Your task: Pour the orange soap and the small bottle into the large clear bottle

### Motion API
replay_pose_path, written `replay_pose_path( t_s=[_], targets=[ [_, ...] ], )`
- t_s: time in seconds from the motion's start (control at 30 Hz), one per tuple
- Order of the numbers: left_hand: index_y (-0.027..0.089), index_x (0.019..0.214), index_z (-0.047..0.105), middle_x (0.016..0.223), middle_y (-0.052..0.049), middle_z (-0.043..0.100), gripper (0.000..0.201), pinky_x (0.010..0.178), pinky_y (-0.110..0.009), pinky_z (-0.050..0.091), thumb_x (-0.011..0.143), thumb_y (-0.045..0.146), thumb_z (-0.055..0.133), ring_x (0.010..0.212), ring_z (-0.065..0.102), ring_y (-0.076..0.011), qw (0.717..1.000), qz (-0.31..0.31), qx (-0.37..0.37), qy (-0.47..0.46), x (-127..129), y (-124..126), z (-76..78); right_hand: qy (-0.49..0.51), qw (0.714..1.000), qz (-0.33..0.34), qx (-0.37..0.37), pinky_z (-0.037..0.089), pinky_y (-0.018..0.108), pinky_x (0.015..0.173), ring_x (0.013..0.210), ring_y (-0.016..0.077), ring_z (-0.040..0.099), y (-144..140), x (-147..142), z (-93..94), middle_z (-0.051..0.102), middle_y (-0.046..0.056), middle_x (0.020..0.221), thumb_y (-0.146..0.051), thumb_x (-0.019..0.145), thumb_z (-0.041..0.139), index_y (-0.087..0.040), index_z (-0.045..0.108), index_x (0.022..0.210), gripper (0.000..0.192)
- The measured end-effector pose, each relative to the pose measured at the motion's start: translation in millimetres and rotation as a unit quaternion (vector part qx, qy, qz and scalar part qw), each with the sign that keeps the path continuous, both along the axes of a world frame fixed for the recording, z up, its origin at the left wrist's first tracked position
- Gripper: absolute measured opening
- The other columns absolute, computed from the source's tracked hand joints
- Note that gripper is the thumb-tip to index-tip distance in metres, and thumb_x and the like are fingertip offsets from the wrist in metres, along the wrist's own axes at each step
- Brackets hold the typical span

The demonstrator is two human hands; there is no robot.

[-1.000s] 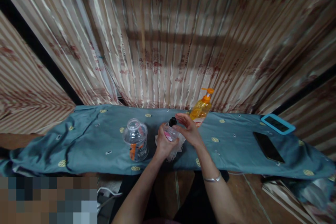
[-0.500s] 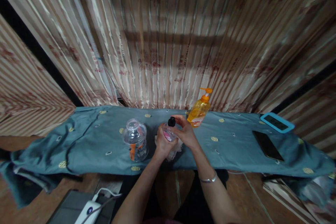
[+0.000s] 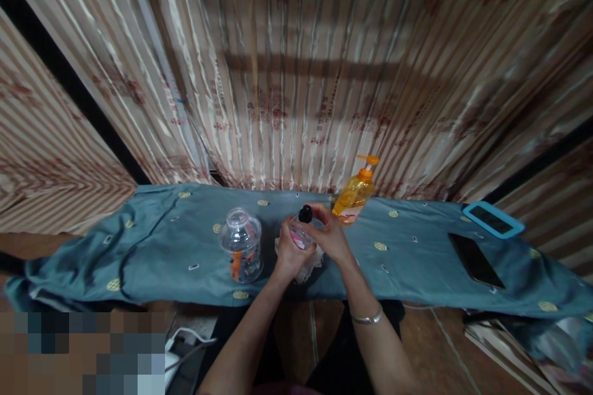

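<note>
My left hand [image 3: 294, 251] is wrapped round a clear bottle [image 3: 301, 226] with a black cap [image 3: 305, 213] and a pink label. From the other side, my right hand [image 3: 329, 230] curls its fingers and thumb about the bottle's upper part, just below the cap. Its exact fingertip contact is partly hidden. Under both hands lies a crumpled whitish cloth [image 3: 309, 268]. To the left stands a clear plastic jar [image 3: 241, 238] with a narrow neck and orange markings. Behind my right hand is a yellow pump bottle [image 3: 354, 197] with an orange pump top.
A green-blue patterned cloth [image 3: 157, 253] covers the narrow table. At the right end lie a dark phone [image 3: 475, 259] and a blue-framed device [image 3: 493, 220]. Striped curtains [image 3: 296, 74] hang close behind the table. A white cable [image 3: 189, 336] shows at lower left.
The view has shifted slightly, and a blurred patch covers the lower left corner. Both hands keep their hold on the bottle, with no clear movement against it.
</note>
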State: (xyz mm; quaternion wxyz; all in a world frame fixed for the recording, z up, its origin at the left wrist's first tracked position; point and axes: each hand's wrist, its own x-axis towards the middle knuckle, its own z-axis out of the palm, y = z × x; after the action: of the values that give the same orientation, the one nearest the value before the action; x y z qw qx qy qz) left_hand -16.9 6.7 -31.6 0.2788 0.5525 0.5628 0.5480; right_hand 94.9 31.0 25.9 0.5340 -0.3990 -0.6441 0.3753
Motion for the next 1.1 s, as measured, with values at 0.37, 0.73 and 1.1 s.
replay_pose_path(
  t_s=[0.37,0.73,1.1],
  targets=[
    [0.021,0.118,0.045,0.116,-0.007,0.059,0.074,0.100,-0.043,0.045,0.053,0.015,0.080,0.114,0.058,-0.0269,0.999,-0.002,-0.008,-0.045,0.0,-0.7,-0.3,0.078,0.996,0.029,-0.021,0.051,0.036,0.085,0.088,0.0205,0.064,4.1,-4.0,15.7,0.071,0.003,0.091,-0.042,0.071,0.075,-0.021,0.070,0.093,0.030],
    [0.020,0.122,0.039,0.120,-0.011,0.056,0.077,0.102,-0.048,0.044,0.056,0.018,0.077,0.116,0.055,-0.0292,1.000,-0.011,-0.010,-0.010,-0.3,0.4,-3.3,0.161,0.982,0.058,-0.074,0.050,0.027,0.082,0.087,0.0141,0.065,2.5,-1.5,16.6,0.073,-0.001,0.091,-0.039,0.066,0.081,-0.025,0.074,0.091,0.029],
    [0.021,0.125,0.037,0.120,-0.009,0.056,0.079,0.101,-0.045,0.044,0.058,0.020,0.077,0.113,0.056,-0.0252,1.000,-0.005,-0.001,0.017,-1.7,0.5,-6.3,-0.101,0.973,-0.151,-0.139,0.051,0.048,0.089,0.088,0.0251,0.067,1.6,87.7,-34.1,0.071,0.010,0.095,-0.044,0.073,0.069,-0.013,0.063,0.105,0.045]
  ],
)
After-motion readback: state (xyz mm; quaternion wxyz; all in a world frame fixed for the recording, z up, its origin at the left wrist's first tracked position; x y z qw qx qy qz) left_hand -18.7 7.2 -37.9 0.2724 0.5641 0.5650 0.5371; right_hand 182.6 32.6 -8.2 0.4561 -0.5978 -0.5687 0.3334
